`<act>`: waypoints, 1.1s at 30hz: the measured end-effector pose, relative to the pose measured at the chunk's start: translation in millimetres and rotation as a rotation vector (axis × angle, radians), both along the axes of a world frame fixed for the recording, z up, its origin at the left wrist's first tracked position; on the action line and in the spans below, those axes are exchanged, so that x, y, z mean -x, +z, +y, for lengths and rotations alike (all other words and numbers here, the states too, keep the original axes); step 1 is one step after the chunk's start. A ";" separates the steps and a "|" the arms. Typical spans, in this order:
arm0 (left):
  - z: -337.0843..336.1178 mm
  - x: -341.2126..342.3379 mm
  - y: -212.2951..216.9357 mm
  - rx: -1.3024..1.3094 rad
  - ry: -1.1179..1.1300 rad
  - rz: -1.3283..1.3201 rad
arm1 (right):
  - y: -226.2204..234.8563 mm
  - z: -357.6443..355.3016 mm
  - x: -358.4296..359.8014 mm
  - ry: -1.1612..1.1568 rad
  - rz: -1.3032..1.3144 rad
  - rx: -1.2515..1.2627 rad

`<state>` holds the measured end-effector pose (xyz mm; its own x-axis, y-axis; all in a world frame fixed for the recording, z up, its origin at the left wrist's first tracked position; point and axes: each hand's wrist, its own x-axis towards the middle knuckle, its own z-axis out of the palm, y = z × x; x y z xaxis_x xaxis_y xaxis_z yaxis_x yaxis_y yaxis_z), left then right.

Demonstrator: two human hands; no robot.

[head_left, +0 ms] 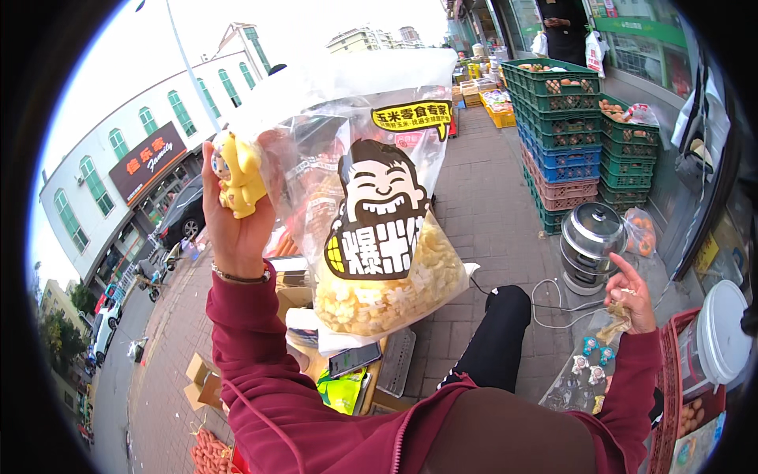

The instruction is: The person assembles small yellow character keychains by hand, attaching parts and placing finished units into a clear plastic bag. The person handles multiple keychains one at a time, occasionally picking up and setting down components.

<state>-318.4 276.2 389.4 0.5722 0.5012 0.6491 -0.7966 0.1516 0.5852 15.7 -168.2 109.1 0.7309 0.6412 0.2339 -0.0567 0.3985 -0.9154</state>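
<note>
Bearing white lettering (377, 251): snack bag (387, 304)

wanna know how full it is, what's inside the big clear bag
Pale yellow puffed pieces are heaped in the lower part of the bag. Whatever lies directly behind the printed face is covered and can't be seen.

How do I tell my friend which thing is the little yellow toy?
Find the big clear snack bag in the middle. Just left of it, the person's left hand is raised. The yellow toy is in that hand: one small, solid figure, unlike the many loose, pale snack pieces inside the bag.
</note>
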 end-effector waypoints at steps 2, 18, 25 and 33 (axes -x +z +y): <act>-26.0 -48.9 -8.9 -0.119 -0.374 0.072 | 29.2 8.9 21.6 0.117 -0.030 0.022; 41.2 53.2 6.4 -0.256 -0.032 -0.098 | -88.3 -32.4 -50.3 0.068 0.297 0.069; 121.8 193.8 20.3 -0.188 0.877 -0.104 | -135.5 -58.0 -93.3 -0.045 0.473 0.074; 271.3 245.3 -51.9 -0.059 1.421 -0.083 | -193.1 -105.4 -115.7 -0.038 0.612 0.122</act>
